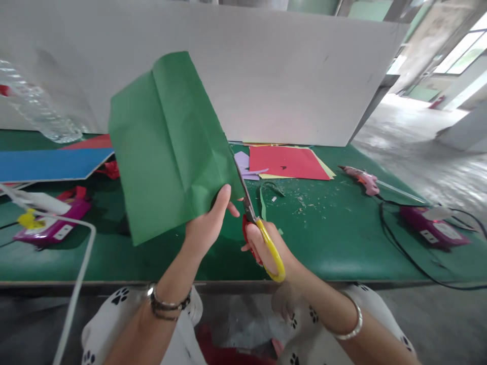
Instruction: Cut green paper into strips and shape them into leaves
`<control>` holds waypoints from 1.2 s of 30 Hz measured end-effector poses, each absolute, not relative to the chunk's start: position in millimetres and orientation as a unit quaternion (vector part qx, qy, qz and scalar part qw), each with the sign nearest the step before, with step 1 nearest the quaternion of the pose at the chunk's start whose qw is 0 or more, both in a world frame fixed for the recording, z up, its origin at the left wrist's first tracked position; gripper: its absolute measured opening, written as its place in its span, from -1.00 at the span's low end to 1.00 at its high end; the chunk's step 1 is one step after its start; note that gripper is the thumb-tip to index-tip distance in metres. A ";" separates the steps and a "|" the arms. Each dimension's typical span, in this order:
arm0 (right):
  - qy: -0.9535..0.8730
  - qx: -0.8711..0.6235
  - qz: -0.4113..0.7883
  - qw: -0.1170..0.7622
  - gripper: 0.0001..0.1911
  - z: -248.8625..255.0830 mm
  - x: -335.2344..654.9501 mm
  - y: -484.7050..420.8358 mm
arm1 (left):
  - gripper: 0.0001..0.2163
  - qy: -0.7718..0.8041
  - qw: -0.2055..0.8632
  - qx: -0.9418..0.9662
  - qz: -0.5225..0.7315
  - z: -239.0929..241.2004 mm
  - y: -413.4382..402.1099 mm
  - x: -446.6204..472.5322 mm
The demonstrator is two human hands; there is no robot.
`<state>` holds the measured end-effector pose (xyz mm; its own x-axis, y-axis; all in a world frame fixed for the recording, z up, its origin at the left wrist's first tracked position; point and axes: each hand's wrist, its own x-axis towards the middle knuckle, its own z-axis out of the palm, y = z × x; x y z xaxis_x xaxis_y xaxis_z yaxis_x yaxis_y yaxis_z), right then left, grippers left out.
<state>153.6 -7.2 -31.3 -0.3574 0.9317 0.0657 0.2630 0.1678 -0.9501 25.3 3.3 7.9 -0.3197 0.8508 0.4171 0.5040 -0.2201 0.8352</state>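
My left hand (207, 223) pinches the lower right corner of a folded green paper sheet (167, 147) and holds it up over the green table (331, 238). My right hand (266, 248) grips scissors (262, 230) with yellow and red handles. Their blades run up along the sheet's right edge, touching it. A narrow curled strip of green paper (266, 195) lies on the table just past the blades. Both wrists wear bracelets.
Red paper (287, 162) with yellow and lilac sheets lies ahead. A pink glue gun (361, 180) and purple power strip (433, 225) with black cable sit right. Blue sheet (49, 165), another purple strip (53, 223), a white cable and a plastic bottle (34, 109) sit left. A white board (289, 76) stands behind.
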 end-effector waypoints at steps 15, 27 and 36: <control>-0.722 -0.435 0.400 0.360 -0.48 -31.7 160.5 -1.7 | -0.60 0.568 0.162 0.628 0.506 7.0 2.0 24.6; -0.704 -0.432 0.413 0.383 -0.45 -30.6 162.7 -0.7 | -0.62 0.561 0.174 0.644 0.491 7.2 -0.2 32.7; -0.697 -0.448 0.409 0.382 -0.41 -27.6 160.2 -3.0 | -0.65 0.551 0.179 0.642 0.502 4.2 0.0 35.2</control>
